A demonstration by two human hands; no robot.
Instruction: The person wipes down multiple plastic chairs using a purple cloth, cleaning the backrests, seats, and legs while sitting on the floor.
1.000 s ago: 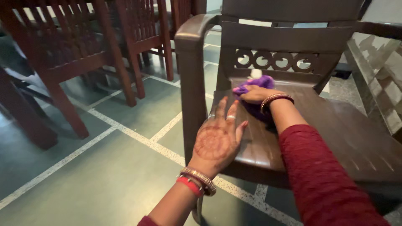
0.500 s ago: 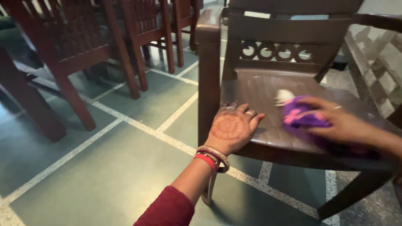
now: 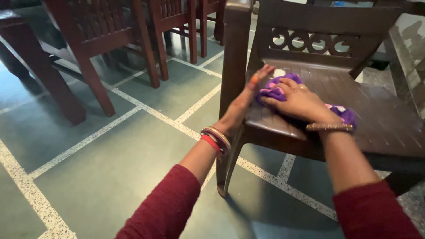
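A dark brown plastic armchair (image 3: 380, 115) stands in front of me on the tiled floor. My right hand (image 3: 299, 102) presses a purple cloth (image 3: 274, 90) flat on the left part of the seat; more of the cloth shows behind my wrist (image 3: 343, 113). My left hand (image 3: 245, 99) rests edge-on against the seat's left side, fingers straight and pointing toward the backrest, holding nothing. Both wrists wear bangles and both arms have dark red sleeves.
Reddish wooden chairs (image 3: 110, 40) and a table leg (image 3: 48, 84) stand to the left and behind. The floor (image 3: 110, 163) is grey-green tile with white speckled joints. A patterned stone wall (image 3: 409, 48) runs along the right of the armchair.
My right hand has swept the purple cloth from the seat's right front back to its left side. My left hand has turned from flat on the seat's corner onto its edge.
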